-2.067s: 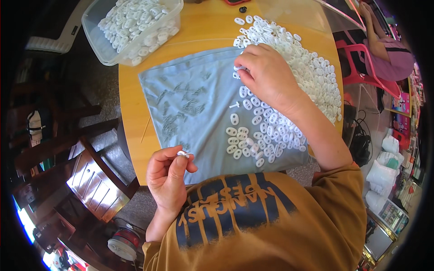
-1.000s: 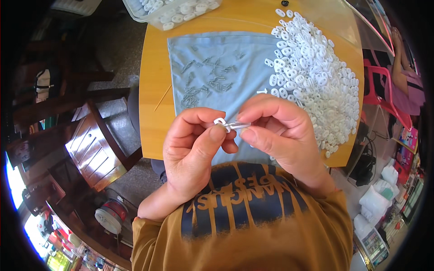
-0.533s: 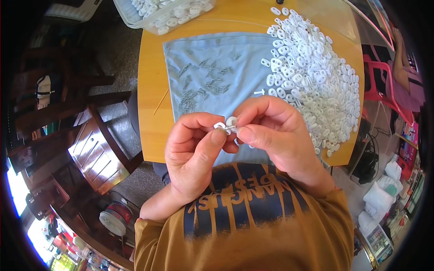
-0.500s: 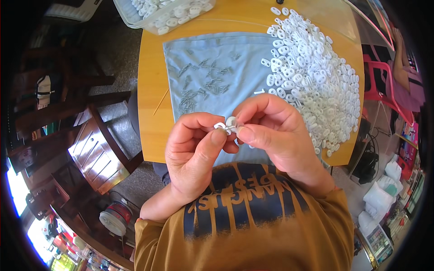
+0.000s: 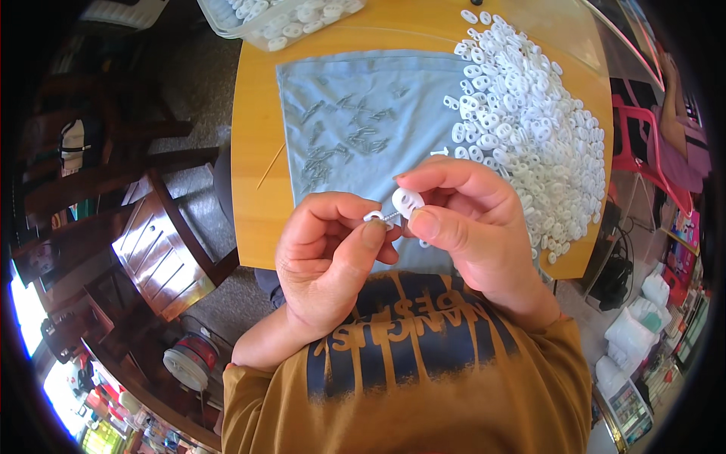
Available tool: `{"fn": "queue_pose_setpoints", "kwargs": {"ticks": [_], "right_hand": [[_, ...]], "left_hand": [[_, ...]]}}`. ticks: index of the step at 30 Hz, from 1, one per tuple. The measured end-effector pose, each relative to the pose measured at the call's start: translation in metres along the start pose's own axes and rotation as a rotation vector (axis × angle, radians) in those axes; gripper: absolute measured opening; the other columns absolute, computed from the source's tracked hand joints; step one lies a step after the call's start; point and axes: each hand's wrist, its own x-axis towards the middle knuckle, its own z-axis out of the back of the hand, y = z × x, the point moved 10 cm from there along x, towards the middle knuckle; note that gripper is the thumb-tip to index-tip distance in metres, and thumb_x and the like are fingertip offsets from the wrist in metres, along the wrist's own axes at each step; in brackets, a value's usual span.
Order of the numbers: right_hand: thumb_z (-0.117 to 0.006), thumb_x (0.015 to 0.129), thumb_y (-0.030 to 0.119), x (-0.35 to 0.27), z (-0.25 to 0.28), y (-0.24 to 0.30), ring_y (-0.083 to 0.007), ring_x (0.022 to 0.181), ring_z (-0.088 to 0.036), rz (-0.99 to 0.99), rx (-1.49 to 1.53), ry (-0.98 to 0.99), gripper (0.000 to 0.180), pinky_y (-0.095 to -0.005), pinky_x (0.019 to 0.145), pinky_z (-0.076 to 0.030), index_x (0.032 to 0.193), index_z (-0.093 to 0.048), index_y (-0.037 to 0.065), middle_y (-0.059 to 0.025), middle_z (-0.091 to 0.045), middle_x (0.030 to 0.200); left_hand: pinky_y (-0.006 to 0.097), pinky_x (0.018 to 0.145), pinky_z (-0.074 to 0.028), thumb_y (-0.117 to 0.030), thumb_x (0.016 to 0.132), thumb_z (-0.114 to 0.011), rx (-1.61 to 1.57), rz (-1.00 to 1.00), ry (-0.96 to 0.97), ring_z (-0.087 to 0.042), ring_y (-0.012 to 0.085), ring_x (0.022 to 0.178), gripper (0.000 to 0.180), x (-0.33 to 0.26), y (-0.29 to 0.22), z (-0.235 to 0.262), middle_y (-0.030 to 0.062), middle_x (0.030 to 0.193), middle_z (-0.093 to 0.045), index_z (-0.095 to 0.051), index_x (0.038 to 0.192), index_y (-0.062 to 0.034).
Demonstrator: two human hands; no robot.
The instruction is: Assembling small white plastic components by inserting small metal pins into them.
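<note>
Near the table's front edge, my left hand (image 5: 329,246) pinches a small white plastic piece (image 5: 376,216) between thumb and forefinger. A thin metal spring (image 5: 392,215) sticks out of it toward the right. My right hand (image 5: 465,223) holds a white oval two-hole piece (image 5: 407,200), its holed face turned up, just right of the spring. Whether the spring's right end touches this oval piece, I cannot tell. Beyond my hands, several loose springs (image 5: 363,140) lie scattered on a blue-grey cloth (image 5: 412,91). A small white plunger-like part (image 5: 439,152) rests near my right fingers.
A big heap of white two-hole oval pieces (image 5: 529,129) covers the table's right side. A clear plastic box (image 5: 277,44) of white pieces stands at the far left. A thin wooden stick (image 5: 271,166) lies on the wooden table (image 5: 253,113). A person (image 5: 675,140) sits at the right beyond a red chair (image 5: 643,121).
My right hand has moved slightly right and turned the oval piece so its holed face shows. The two pieces are farther apart, with the spring between them. My left hand has barely moved.
</note>
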Motion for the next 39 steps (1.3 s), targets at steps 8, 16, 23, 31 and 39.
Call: {"fn": "queue_pose_setpoints", "kwargs": {"ticks": [8, 16, 23, 31, 39], "right_hand": [[-0.062, 0.081, -0.002, -0.006, -0.007, 0.027, -0.0137, 0.077, -0.056, 0.459, -0.558, 0.057, 0.025, -0.0264, 0.068, -0.048, 0.107, -0.060, -0.001, -0.0073, -0.058, 0.089], [-0.063, 0.077, -0.004, -0.012, -0.017, 0.036, -0.0152, 0.076, -0.058, 0.555, -0.840, 0.010, 0.031, -0.0253, 0.067, -0.048, 0.107, -0.063, 0.003, -0.0082, -0.060, 0.090], [-0.060, 0.082, 0.000, -0.009, -0.008, 0.030, -0.0165, 0.075, -0.059, 0.505, -0.819, -0.001, 0.026, -0.0258, 0.065, -0.048, 0.108, -0.062, 0.001, -0.0095, -0.061, 0.091], [-0.060, 0.084, 0.004, -0.008, -0.015, 0.031, -0.0174, 0.073, -0.059, 0.491, -0.903, 0.065, 0.028, -0.0273, 0.065, -0.048, 0.111, -0.059, -0.001, -0.0111, -0.060, 0.095], [-0.061, 0.083, 0.005, -0.005, -0.021, 0.027, -0.0174, 0.085, -0.055, 0.459, -0.951, 0.130, 0.036, -0.0267, 0.076, -0.044, 0.118, -0.056, -0.002, -0.0111, -0.057, 0.099]], "left_hand": [[0.022, 0.064, -0.052, 0.004, 0.087, -0.054, 0.009, -0.024, -0.013, -0.061, 0.0102, 0.071, 0.014, 0.000, -0.002, -0.002, 0.0100, 0.087, -0.063, -0.052, 0.100, 0.0011], [0.022, 0.067, -0.053, 0.004, 0.088, -0.052, -0.003, 0.009, 0.019, -0.062, 0.0115, 0.075, 0.016, 0.002, 0.004, -0.002, 0.0101, 0.091, -0.063, -0.051, 0.104, 0.0026], [0.025, 0.074, -0.053, -0.001, 0.092, -0.050, 0.033, 0.007, 0.094, -0.063, 0.0140, 0.083, 0.034, 0.001, 0.005, -0.006, 0.0122, 0.100, -0.062, -0.044, 0.125, 0.0042], [0.025, 0.074, -0.053, 0.000, 0.092, -0.050, 0.047, 0.011, 0.153, -0.062, 0.0140, 0.083, 0.037, 0.001, 0.005, -0.008, 0.0129, 0.103, -0.062, -0.042, 0.128, 0.0034], [0.025, 0.073, -0.053, 0.000, 0.091, -0.050, 0.032, 0.038, 0.142, -0.063, 0.0145, 0.081, 0.040, 0.001, 0.007, -0.006, 0.0126, 0.099, -0.064, -0.041, 0.130, 0.0024]]}}
